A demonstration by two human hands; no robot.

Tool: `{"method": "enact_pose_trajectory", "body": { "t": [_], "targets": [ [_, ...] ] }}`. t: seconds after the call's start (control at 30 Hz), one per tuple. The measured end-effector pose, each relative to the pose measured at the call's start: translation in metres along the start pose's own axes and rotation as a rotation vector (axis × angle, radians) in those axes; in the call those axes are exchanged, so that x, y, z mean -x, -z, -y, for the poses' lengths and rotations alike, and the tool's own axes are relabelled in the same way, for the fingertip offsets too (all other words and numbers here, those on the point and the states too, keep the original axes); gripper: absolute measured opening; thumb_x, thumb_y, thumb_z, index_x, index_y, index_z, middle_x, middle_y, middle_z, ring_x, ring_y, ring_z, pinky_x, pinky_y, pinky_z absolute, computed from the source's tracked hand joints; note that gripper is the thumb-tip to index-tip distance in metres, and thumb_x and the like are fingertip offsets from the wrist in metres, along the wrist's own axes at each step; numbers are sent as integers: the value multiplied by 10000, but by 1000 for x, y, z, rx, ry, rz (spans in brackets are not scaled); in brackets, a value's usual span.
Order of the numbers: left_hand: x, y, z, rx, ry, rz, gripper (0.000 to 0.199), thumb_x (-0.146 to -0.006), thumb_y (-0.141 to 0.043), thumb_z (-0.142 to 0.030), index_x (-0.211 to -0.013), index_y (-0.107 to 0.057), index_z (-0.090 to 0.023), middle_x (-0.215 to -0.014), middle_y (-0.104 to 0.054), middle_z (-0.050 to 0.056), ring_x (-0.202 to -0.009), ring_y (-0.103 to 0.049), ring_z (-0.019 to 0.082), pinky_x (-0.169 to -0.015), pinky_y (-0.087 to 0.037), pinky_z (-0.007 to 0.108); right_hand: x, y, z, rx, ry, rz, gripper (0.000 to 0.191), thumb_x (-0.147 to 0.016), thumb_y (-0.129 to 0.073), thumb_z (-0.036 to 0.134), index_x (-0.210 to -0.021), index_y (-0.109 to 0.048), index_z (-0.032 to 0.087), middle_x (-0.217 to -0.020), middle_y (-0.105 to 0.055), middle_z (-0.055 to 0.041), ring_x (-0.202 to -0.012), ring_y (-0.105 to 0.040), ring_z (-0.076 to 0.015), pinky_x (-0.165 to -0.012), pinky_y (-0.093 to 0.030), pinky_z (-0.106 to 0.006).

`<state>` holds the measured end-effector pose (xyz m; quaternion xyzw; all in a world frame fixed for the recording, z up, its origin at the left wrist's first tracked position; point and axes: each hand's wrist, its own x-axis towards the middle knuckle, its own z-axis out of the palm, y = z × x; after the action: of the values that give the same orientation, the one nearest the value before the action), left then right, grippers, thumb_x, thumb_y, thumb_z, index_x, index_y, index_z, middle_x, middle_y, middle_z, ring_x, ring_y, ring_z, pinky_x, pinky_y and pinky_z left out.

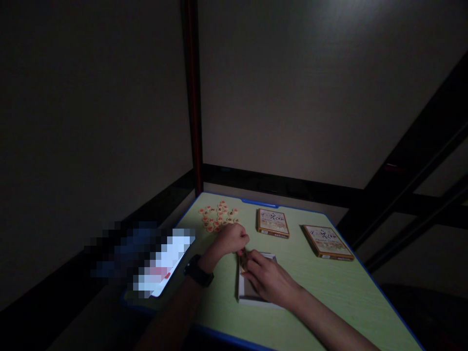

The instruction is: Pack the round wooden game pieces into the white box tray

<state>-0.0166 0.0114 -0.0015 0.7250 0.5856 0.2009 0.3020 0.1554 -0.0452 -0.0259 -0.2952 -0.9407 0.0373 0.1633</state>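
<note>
My left hand (231,239), with a dark watch on its wrist, is closed at the upper left corner of an open white box (238,290). My right hand (266,278) reaches over that box from the right, its fingers curled close to my left fingertips. Something small and dark sits between the two hands, too hidden to make out. Round game pieces (218,214) with red and dark marks lie in a loose group just beyond my left hand.
Two flat printed boxes, one at the back (272,222) and one at the right (326,241), lie on the green table (329,302) with a blue edge. A lit screen (170,258), partly pixelated, is at the left. Walls stand behind.
</note>
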Motion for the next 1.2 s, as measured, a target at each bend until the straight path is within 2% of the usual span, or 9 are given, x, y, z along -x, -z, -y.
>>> {"method": "enact_pose_trajectory", "body": {
  "t": [0.3,0.37,0.5,0.6,0.7,0.9,1.07,1.13,1.2],
  "targets": [
    [3,6,-6,-81,14,-22,268,-802,-458,-188,-675,-693,-169,-613,-691,6,-598,-649,133,-616,-461,210,2,-2,-1,-39,-3,-13,63,-926,-549,185,-969,-594,176,-1016,-615,-84,-888,-644,-201,-771,-564,-307],
    [3,12,-7,-157,37,-117,261,-828,-469,-203,-741,-714,-178,-694,-723,24,-677,-671,147,-667,-470,223,3,-2,-1,-49,5,-32,49,-921,-556,188,-948,-596,178,-996,-617,-82,-876,-642,-202,-766,-561,-308],
    [1,26,0,-406,139,-399,288,-903,-440,-249,-894,-718,-176,-898,-745,93,-892,-685,210,-772,-476,278,6,2,-3,-116,11,-96,50,-898,-560,154,-877,-594,186,-932,-618,-62,-817,-628,-180,-730,-540,-280],
    [-1,32,11,-531,227,-477,337,-943,-372,-219,-997,-698,-153,-988,-724,130,-948,-675,233,-798,-479,302,9,9,-7,-194,-9,-159,75,-895,-553,144,-848,-586,191,-911,-615,-54,-792,-614,-165,-698,-515,-258],
    [-3,32,21,-581,216,-454,299,-934,-417,-207,-1038,-690,-144,-1082,-693,137,-1020,-648,234,-856,-471,301,11,14,-15,-240,-20,-225,100,-931,-529,185,-852,-589,195,-885,-612,-50,-769,-603,-158,-675,-492,-255],
    [-7,22,31,-470,45,-310,241,-889,-600,-351,-1052,-699,-202,-1166,-666,74,-1114,-599,215,-946,-441,289,11,17,-26,-193,-75,-307,204,-971,-482,254,-800,-577,197,-779,-592,-42,-705,-575,-162,-625,-456,-264],
    [-5,18,34,-435,17,-247,362,-773,-749,-341,-1110,-683,-224,-1189,-633,58,-1104,-600,215,-928,-449,288,12,20,-25,-197,-112,-207,121,-915,-543,192,-804,-591,194,-792,-617,-37,-709,-590,-163,-630,-445,-264],
    [-4,19,34,-446,16,-230,381,-764,-759,-314,-1125,-675,-224,-1186,-625,57,-1100,-601,214,-931,-447,290,13,21,-25,-200,-131,-143,50,-862,-593,152,-837,-605,195,-815,-638,-34,-735,-606,-171,-647,-449,-266],
    [-4,19,34,-456,26,-226,372,-780,-745,-294,-1137,-665,-225,-1196,-619,57,-1114,-594,212,-942,-444,290,13,20,-25,-197,-142,-103,88,-820,-618,121,-866,-613,196,-829,-652,-32,-761,-618,-181,-666,-455,-270]
  ]
}}
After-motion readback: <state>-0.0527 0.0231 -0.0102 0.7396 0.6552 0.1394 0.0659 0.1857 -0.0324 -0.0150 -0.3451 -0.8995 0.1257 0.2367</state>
